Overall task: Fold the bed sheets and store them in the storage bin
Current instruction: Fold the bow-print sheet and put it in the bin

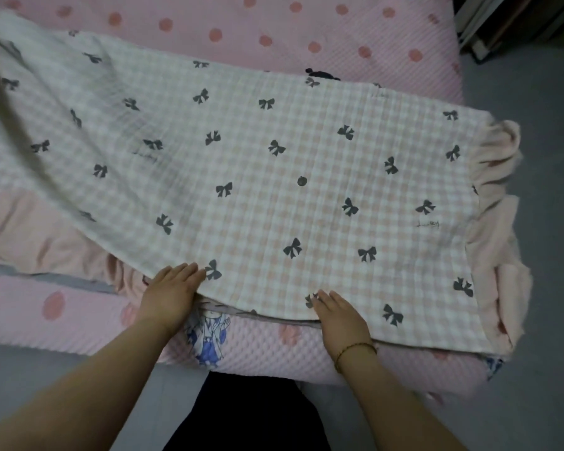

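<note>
Gingham bed sheet (274,177) with grey bows and ruffled trim lies spread over the pink polka-dot bed cover (274,24). 2 hands work its near edge: left hand (171,296) and right hand (339,317) both lie flat, palms down, fingers straight, pressing the fabric. Both forearms reach forward.

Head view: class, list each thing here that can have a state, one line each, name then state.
checked sheet, spread over the bed, left part raised and blurred.
pink frill, bunched along the sheet's right edge.
left hand, fingers straight, touching the sheet's near edge.
right hand, fingers straight, flat on the sheet.
dotted bed cover, lying flat beneath the sheet.
</note>
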{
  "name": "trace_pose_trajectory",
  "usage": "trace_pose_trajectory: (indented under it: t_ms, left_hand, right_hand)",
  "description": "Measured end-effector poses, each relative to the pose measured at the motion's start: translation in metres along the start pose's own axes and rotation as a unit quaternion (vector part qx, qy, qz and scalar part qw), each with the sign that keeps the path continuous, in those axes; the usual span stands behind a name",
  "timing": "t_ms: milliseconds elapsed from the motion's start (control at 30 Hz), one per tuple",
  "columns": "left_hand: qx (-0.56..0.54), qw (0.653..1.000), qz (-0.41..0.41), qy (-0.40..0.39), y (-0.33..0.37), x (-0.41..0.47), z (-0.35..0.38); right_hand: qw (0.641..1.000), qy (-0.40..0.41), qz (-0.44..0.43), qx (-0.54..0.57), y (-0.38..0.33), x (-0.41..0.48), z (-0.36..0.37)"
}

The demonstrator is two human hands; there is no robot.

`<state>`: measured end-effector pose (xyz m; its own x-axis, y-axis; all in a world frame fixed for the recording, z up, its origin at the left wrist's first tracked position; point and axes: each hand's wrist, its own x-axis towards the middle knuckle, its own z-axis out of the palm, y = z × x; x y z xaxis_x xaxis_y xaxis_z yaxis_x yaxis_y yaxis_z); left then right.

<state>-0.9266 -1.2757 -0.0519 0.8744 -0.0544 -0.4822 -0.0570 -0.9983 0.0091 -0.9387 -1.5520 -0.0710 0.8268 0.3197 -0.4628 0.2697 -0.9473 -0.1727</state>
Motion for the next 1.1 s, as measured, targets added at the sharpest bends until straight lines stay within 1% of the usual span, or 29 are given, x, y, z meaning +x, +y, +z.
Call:
trace_pose_trajectory:
  t_ms: [33, 67, 100, 200, 300, 333, 433, 500, 533, 567, 600, 633, 667, 700, 767, 800, 833, 900, 933, 1000, 1100]
  left_hand:
    - [0.018, 1.000, 0.003, -0.001, 0.000, 0.002, -0.002]
    - [0.033, 0.999, 0.008, -0.004, -0.002, 0.001, -0.002]
    - [0.043, 0.999, 0.015, -0.013, -0.002, 0.000, -0.003]
    - [0.068, 0.997, 0.022, -0.032, -0.008, -0.008, -0.010]
    - [0.067, 0.997, 0.022, -0.027, -0.023, -0.013, -0.020]
    - [0.070, 0.997, 0.021, -0.028, -0.029, -0.015, -0.021]
    - [0.077, 0.996, 0.023, -0.026, -0.060, -0.012, -0.026]
    - [0.074, 0.997, 0.028, -0.018, -0.086, -0.004, -0.029]
    - [0.075, 0.997, 0.032, -0.012, -0.108, 0.003, -0.029]
    - [0.072, 0.996, 0.046, 0.020, -0.124, 0.008, -0.029]
    - [0.074, 0.993, 0.066, 0.061, -0.140, 0.014, -0.031]
    - [0.061, 0.992, 0.076, 0.085, -0.158, 0.021, -0.031]
    - [0.053, 0.991, 0.095, 0.082, -0.185, 0.029, -0.029]
    - [0.045, 0.992, 0.101, 0.053, -0.206, 0.033, -0.030]
    - [0.037, 0.992, 0.105, 0.058, -0.252, 0.039, -0.030]
    - [0.029, 0.991, 0.110, 0.064, -0.272, 0.040, -0.033]
    - [0.025, 0.991, 0.111, 0.075, -0.297, 0.043, -0.036]
    - [0.014, 0.988, 0.115, 0.102, -0.331, 0.047, -0.042]
    - [0.004, 0.987, 0.120, 0.107, -0.351, 0.053, -0.042]
    - [0.000, 0.984, 0.113, 0.140, -0.371, 0.064, -0.043]
    - [0.002, 0.974, 0.071, 0.215, -0.400, 0.094, -0.046]
  right_hand:
    - [0.999, -0.050, -0.001, 0.019, -0.001, -0.001, -0.006]
    - [0.995, -0.098, 0.017, 0.031, -0.004, -0.001, -0.012]
    - [0.993, -0.117, 0.020, 0.024, -0.005, -0.003, -0.014]
    - [0.991, -0.126, 0.035, 0.001, -0.013, -0.008, -0.014]
    - [0.992, -0.099, 0.071, 0.027, -0.026, -0.016, -0.019]
    - [0.992, -0.091, 0.071, 0.044, -0.033, -0.016, -0.022]
    - [0.993, -0.078, 0.041, 0.081, -0.067, -0.004, -0.032]
    - [0.995, -0.042, 0.018, 0.090, -0.100, 0.017, -0.032]
    - [0.995, -0.008, 0.008, 0.094, -0.126, 0.033, -0.033]
    - [0.997, 0.011, -0.004, 0.075, -0.148, 0.046, -0.035]
    - [0.997, 0.018, -0.005, 0.079, -0.172, 0.061, -0.035]
    - [0.996, 0.020, -0.016, 0.081, -0.196, 0.077, -0.038]
    - [0.996, 0.026, -0.018, 0.085, -0.225, 0.095, -0.042]
    - [0.996, 0.031, -0.017, 0.078, -0.248, 0.108, -0.047]
    - [0.991, 0.004, -0.038, 0.129, -0.303, 0.136, -0.061]
    - [0.989, -0.015, -0.060, 0.132, -0.326, 0.150, -0.062]
    - [0.988, -0.013, -0.074, 0.135, -0.350, 0.167, -0.066]
    - [0.992, -0.002, -0.068, 0.109, -0.380, 0.193, -0.069]
    - [0.992, -0.006, -0.056, 0.117, -0.397, 0.208, -0.068]
    - [0.994, -0.001, -0.043, 0.103, -0.410, 0.223, -0.071]
    - [0.994, 0.006, -0.023, 0.106, -0.421, 0.244, -0.072]
